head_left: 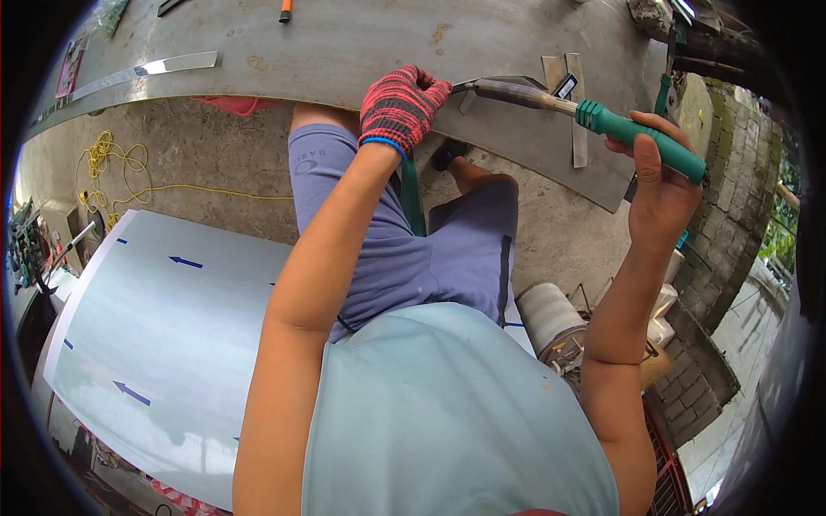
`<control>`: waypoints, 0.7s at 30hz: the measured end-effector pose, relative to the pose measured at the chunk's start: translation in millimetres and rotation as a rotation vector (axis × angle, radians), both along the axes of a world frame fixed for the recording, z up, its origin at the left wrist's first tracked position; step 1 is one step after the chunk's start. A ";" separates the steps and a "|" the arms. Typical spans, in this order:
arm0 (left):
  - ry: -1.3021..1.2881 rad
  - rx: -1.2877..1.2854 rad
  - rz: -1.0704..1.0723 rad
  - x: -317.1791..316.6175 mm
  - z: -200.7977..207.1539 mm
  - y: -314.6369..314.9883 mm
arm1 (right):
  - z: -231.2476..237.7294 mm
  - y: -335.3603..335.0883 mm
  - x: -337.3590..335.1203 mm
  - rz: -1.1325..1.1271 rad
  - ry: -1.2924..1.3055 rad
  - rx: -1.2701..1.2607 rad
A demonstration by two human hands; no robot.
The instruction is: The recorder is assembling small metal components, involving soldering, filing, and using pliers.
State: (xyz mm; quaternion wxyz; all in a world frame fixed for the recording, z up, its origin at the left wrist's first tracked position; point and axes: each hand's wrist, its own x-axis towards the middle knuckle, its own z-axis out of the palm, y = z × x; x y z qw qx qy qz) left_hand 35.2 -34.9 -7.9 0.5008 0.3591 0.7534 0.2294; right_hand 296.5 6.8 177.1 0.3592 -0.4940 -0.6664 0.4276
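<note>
My right hand (pixel 658 163), bare, is wrapped round the green handle of a long tool that looks like a soldering iron (pixel 520 93). Its metal barrel points left over the metal table (pixel 344 43) and ends in a thin dark tip. At that tip is my left hand (pixel 400 107), in a red and black striped knit glove with a blue cuff. Its fingers are pinched together; what lies between them is hidden. Behind the barrel lie narrow metal strips (pixel 578 138) and a small black object with a white label (pixel 565 86).
A long shiny metal strip (pixel 181 63) and an orange-handled tool (pixel 286 10) lie on the table. At my left is a large pale sheet with blue arrows (pixel 172 318). A yellow cord (pixel 107 159) coils on the concrete floor. A white roll-like container (pixel 551 314) stands at my right.
</note>
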 end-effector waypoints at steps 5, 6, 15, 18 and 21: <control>0.006 0.015 -0.002 -2.0 -8.9 0.6 | -0.2 3.5 -8.9 0.030 -0.055 0.027; -0.016 -0.008 -0.005 -2.5 -8.7 1.3 | 0.8 3.8 -10.3 0.052 -0.068 0.013; -0.111 -0.065 0.025 -4.8 11.5 2.8 | -0.8 3.6 -20.2 0.059 0.015 -0.043; -0.118 -0.056 0.026 -5.5 12.2 3.0 | -0.2 3.4 -21.8 0.077 0.028 -0.030; -0.126 -0.060 0.031 -5.0 17.1 3.6 | -0.2 5.8 -17.8 0.139 -0.070 0.022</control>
